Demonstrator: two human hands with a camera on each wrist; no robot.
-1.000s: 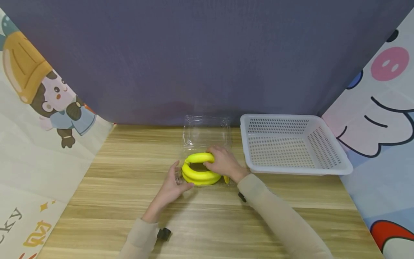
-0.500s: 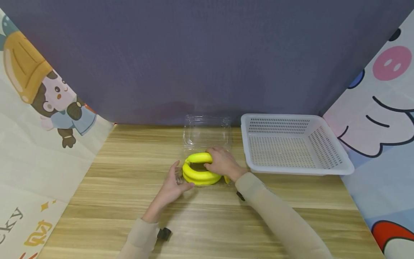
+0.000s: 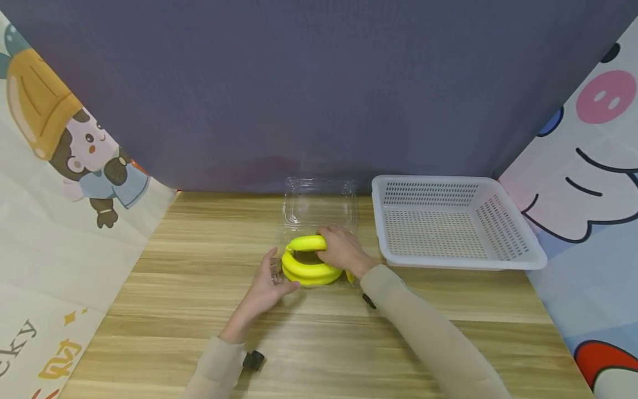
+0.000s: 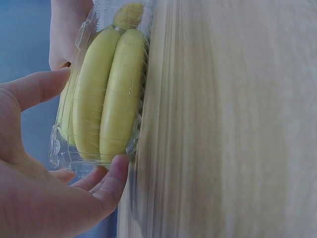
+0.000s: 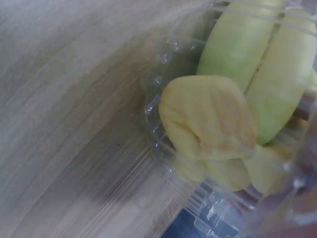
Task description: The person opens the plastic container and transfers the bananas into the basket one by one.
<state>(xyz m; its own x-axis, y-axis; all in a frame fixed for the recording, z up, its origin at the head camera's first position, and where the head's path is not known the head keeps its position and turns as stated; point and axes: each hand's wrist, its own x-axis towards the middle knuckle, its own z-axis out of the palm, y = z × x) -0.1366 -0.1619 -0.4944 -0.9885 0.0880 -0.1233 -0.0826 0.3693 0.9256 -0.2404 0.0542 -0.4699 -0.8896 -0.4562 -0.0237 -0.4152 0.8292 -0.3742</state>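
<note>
A bunch of yellow bananas (image 3: 310, 270) sits in the base of a clear plastic clamshell box, with the lid (image 3: 320, 208) raised behind it. My right hand (image 3: 344, 248) grips the back banana near its right end, thumb toward the gap between the bananas. The stem (image 5: 208, 116) shows through the plastic in the right wrist view, where that hand is mostly out of sight. At the box's left end is my left hand (image 3: 264, 285), thumb along the front and fingers spread. Its fingertips (image 4: 118, 166) touch the box's end below the bananas (image 4: 106, 94).
A white perforated plastic basket (image 3: 461, 262) stands to the right of the box. Underneath is a wood-grain table (image 3: 319, 343). A dark grey panel (image 3: 319, 94) rises behind it, and printed cartoon sheets (image 3: 75, 244) line both sides.
My right wrist and sleeve have shifted slightly left, and the right thumb has drawn in a little. The bananas, the box and my left hand look the same.
</note>
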